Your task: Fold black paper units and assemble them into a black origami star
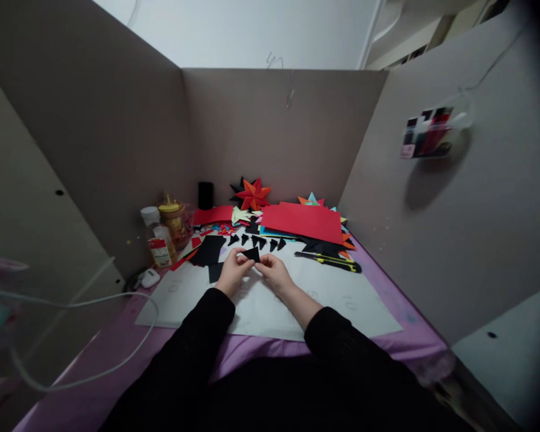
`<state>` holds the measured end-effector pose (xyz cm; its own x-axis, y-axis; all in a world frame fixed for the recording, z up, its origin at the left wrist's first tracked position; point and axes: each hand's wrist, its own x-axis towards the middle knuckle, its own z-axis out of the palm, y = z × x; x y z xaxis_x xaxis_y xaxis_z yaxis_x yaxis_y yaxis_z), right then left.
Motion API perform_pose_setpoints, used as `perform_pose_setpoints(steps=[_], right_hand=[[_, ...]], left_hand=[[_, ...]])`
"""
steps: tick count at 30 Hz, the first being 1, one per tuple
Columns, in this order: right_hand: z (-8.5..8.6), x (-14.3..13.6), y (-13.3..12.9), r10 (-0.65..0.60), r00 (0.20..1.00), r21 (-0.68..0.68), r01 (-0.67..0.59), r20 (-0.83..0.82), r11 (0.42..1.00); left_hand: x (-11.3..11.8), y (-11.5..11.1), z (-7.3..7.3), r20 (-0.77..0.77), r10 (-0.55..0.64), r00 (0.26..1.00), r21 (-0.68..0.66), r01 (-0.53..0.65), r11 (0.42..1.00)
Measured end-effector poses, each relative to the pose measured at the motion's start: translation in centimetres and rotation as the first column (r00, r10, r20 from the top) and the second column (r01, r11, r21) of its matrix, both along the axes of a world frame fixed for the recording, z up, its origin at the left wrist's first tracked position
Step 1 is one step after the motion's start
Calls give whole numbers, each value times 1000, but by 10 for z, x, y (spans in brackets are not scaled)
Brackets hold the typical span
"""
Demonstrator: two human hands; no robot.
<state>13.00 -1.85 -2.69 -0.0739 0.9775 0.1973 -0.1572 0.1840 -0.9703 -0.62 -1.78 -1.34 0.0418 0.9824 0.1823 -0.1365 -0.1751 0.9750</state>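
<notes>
Between my two hands is a small piece of folded black paper (252,254), held just above a white sheet (270,312). My left hand (232,270) pinches its left side, fingers closed. From the right, my right hand (273,271) grips the lower right corner between thumb and fingers. Beyond my fingertips a row of several small folded black pieces (258,241) lies on the sheet. Left of the hands are flat black paper rectangles (209,249). A yellow and black utility knife (335,261) rests to the right.
Red paper sheets (301,221) are stacked at the back right. Folded paper stars (253,195) stand against the rear panel. Two bottles, one white-capped (158,240), stand at left, near a white earphone case (149,278). A white cable (150,327) loops at the left edge.
</notes>
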Motion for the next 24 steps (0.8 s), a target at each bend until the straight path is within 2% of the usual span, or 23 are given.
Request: perform_pose_setpoints(steps=[5,8,11,18,24], right_hand=[[2,2,0,130,991,-95,-133,-39,987],[1,2,0,144,987,-127,-153,-75,980],[-3,2,2,140,987,-100,-148,-82,984],[-4,5,3,-30,999,59,28,40,998],[-1,6,0,-178,958,263,116,226,958]], left_hand=[[1,-3,4,-14,20,1000,19,-19,1000],[1,-4,6,-4,17,1000,16,-17,1000],[1,-4,6,7,18,1000,9,-19,1000],[1,-3,3,3,57,998,-16,-57,998],[1,-3,2,7,33,999,-29,-33,999]])
